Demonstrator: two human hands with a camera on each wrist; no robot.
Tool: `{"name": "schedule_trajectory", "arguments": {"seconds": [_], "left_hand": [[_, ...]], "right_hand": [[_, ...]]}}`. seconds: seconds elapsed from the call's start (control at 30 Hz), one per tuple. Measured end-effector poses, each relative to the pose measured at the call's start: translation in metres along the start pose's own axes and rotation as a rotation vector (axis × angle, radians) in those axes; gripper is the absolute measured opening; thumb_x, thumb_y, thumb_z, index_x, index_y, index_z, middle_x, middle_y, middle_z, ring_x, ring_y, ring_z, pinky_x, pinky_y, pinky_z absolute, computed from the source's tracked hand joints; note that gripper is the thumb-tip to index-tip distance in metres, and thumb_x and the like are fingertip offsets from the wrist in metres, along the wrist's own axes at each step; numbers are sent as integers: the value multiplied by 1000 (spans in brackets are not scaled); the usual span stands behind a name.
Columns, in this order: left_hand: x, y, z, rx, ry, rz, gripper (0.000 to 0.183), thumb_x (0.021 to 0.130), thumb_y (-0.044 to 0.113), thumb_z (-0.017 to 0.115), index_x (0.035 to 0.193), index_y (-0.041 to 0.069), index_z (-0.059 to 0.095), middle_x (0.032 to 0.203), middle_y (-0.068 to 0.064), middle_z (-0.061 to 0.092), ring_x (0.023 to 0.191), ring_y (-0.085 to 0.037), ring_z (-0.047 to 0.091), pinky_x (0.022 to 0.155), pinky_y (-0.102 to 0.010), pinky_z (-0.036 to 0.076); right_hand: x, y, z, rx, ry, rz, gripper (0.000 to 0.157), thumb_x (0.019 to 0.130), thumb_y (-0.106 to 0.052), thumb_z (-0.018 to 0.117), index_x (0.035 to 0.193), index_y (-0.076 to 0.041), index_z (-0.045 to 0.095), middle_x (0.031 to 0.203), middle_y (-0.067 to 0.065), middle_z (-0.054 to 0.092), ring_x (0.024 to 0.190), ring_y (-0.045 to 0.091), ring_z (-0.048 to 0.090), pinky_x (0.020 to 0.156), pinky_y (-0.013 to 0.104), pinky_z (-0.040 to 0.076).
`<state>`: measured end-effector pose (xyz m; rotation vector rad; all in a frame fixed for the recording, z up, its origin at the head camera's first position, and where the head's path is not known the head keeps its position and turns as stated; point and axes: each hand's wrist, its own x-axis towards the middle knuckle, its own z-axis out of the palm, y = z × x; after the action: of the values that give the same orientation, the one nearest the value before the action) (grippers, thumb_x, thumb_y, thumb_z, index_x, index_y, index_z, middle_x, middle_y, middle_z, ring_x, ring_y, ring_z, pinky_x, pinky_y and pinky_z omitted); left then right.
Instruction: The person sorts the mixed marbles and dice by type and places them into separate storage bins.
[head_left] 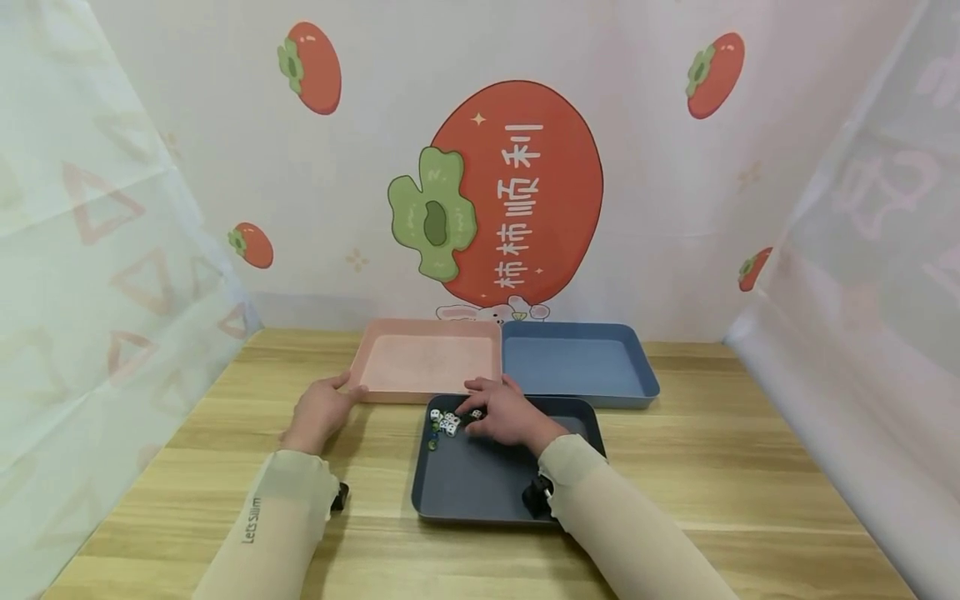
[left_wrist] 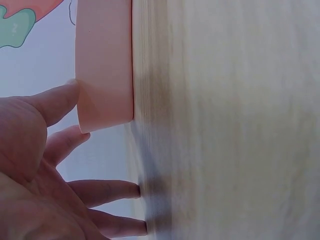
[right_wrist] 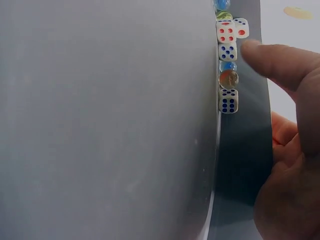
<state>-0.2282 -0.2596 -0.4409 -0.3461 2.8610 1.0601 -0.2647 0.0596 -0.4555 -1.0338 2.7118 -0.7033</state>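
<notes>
My left hand [head_left: 318,412] is at the near left corner of the pink tray [head_left: 431,397]. In the left wrist view its thumb [left_wrist: 62,100] touches the pink wall, the index fingertip is at the corner, and the other fingers are spread apart. Over the far part of the dark grey tray [head_left: 472,492] reaches my right hand [head_left: 506,412], fingers extended. Beneath and beside it, several white dice [head_left: 449,425] and glass marbles [head_left: 432,445] lie along the far side. The right wrist view has the thumb [right_wrist: 280,62] close to a die [right_wrist: 228,52], with a clear marble [right_wrist: 228,79] nearby.
A blue tray [head_left: 577,401] stands right of the pink one, side by side. The dark tray is in front of both, on a wooden table [head_left: 712,467]. White cloth with printed persimmons [head_left: 525,192] hangs behind and at both sides.
</notes>
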Motion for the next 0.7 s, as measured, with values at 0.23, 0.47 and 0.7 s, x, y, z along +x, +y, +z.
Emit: {"name": "schedule_trajectory", "arguments": {"seconds": [0.23, 0.47, 0.7], "left_hand": [[0, 2, 0, -12, -3, -23, 69, 100, 50, 55, 154, 11, 39, 156, -23, 30, 139, -51, 26, 99, -81, 12], [-1, 3, 1, -20, -2, -39, 72, 98, 56, 55, 154, 14, 39, 157, -22, 30, 139, -52, 25, 94, -86, 6], [-2, 1, 2, -26, -8, -62, 73, 97, 58, 54, 155, 17, 38, 157, -24, 28, 138, -56, 22, 87, -89, 0]], "right_hand": [[1, 2, 0, -51, 9, 0, 27, 89, -19, 77, 116, -21, 75, 151, 6, 46, 145, 23, 30, 118, 54, 6], [1, 4, -1, -59, 18, 17, 23, 89, -12, 76, 111, -18, 74, 151, 5, 46, 146, 23, 28, 119, 50, 9], [3, 4, 1, -104, 10, 1, 18, 89, -12, 76, 105, -19, 75, 149, 6, 48, 145, 25, 30, 118, 52, 10]]}}
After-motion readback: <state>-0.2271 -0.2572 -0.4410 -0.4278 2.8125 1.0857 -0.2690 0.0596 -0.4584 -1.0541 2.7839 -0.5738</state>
